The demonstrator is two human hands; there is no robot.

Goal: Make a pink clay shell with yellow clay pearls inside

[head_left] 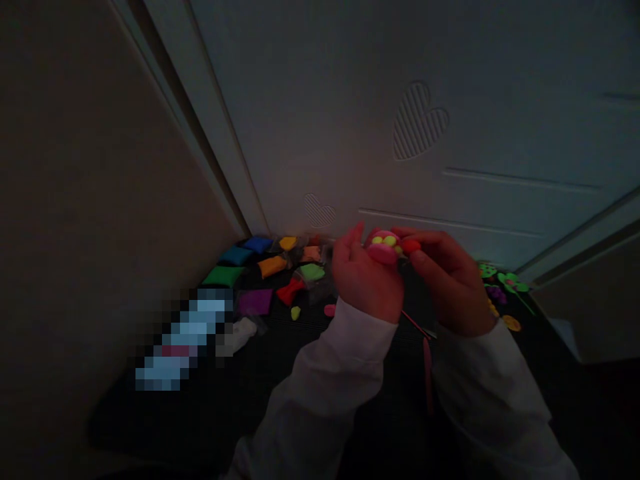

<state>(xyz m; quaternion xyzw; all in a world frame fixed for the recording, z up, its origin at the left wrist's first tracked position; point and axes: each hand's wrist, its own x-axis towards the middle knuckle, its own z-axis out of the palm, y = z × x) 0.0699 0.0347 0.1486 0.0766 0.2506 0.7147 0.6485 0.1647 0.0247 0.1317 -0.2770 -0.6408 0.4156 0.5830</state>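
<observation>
My left hand (369, 283) is raised above the dark table, its fingers curled round a pink clay figure (383, 255). Small yellow clay balls (385, 241) sit on top of the figure. Just to the right, my right hand (454, 285) pinches a red-orange clay piece (411, 247) between thumb and forefinger, close beside the figure. Whether the two clay pieces touch is hard to tell. Below the hands lie a thin red stick (416, 325) and a pink modelling tool (428, 377).
Several bags of coloured clay, among them a purple bag (255, 302) and a green bag (224, 275), lie at the left back. A blurred-out bright rectangle (187, 340) is at the left edge. Green clay flowers (513, 283) lie at right. A white panel (320, 120) rises behind.
</observation>
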